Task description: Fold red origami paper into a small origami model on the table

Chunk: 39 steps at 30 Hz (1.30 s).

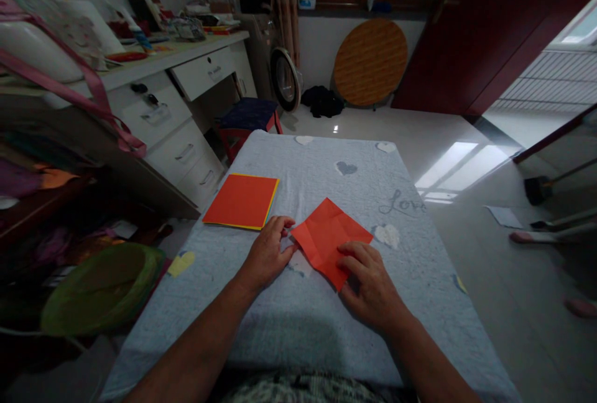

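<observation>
A creased square of orange-red paper lies turned like a diamond on the cloth-covered table, its near corner slightly raised. My right hand holds its near right edge, fingers curled on top and thumb by the underside. Beside the paper's left corner is my left hand, its thumb and fingers apart with a gap between them; whether a fingertip touches the corner is hard to see. Just beyond the left hand lies a stack of square coloured paper, with red on top and yellow and blue edges showing.
A pale blue cloth with hearts covers the table. To the left stand a white desk with drawers and a green mesh basket. A stool is near the far left corner. A round wooden tabletop leans on the far wall.
</observation>
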### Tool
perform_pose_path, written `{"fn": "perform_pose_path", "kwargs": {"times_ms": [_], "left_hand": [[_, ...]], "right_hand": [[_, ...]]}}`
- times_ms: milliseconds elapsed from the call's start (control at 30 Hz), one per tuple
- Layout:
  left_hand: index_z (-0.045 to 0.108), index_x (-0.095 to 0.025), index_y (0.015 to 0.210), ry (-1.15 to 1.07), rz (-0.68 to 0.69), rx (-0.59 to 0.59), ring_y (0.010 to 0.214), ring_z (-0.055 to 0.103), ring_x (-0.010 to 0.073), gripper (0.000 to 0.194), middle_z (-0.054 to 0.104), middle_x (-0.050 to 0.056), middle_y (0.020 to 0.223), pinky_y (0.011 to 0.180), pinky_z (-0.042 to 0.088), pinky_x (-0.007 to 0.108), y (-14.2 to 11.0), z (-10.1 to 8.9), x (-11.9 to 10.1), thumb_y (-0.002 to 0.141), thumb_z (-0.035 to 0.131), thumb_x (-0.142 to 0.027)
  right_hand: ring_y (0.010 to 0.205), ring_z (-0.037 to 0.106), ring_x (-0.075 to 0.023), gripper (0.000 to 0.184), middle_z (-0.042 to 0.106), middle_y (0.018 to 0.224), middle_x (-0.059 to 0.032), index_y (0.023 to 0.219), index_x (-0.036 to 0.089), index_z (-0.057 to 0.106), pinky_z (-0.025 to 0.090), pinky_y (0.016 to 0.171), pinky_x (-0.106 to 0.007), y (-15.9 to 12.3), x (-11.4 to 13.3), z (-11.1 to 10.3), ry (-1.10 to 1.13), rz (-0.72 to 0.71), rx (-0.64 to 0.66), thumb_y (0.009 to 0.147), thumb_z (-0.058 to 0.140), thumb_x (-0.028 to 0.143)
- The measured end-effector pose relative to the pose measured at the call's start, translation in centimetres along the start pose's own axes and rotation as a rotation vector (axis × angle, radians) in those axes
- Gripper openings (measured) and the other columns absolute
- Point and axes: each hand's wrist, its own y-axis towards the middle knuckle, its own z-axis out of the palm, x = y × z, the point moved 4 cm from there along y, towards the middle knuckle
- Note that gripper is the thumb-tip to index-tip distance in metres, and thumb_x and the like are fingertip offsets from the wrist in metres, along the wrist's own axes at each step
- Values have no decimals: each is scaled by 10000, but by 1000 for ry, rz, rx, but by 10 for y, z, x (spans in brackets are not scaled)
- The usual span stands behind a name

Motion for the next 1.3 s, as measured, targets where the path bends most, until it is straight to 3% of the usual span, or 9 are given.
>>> {"fn": "perform_pose_path", "kwargs": {"times_ms": [200,333,500,700,1300], "left_hand": [[556,-217,1163,-12,29,19,920,595,189,400,570,47,1094,857,520,335,0,-1,-4,782,637,-127],[644,-215,972,0,88,43,1045,572,207,221,555,48,1072,947,482,345,0,0,-7,792,595,-96],[637,-200,817,49,92,26,994,587,200,156,561,45,1016,894,490,331,-1,0,-5,791,560,-67],[605,-194,784,40,110,47,946,590,188,155,574,39,983,855,482,313,-1,1,-5,798,540,-54],[589,-192,778,24,132,20,936,592,185,201,581,37,965,852,490,310,1,1,-8,758,519,-4]], "right_hand": [[1240,473,-324,288,581,1259,-123,1030,205,627,395,1044,-521,1,4,-2,-21,-30,17,745,647,178],[1258,462,-330,261,570,1280,-121,1033,216,640,390,1048,-536,1,4,-1,-20,-31,32,773,670,219],[1248,466,-322,218,564,1273,-112,1005,228,656,403,1036,-534,0,2,1,-13,-38,33,792,648,184],[1246,467,-310,323,565,1271,-115,1001,210,653,398,1050,-522,-1,-1,2,-3,-19,-6,723,583,62],[1243,466,-324,374,573,1270,-128,1057,201,640,374,1054,-567,-3,-8,4,-26,5,-38,724,548,55]]}}
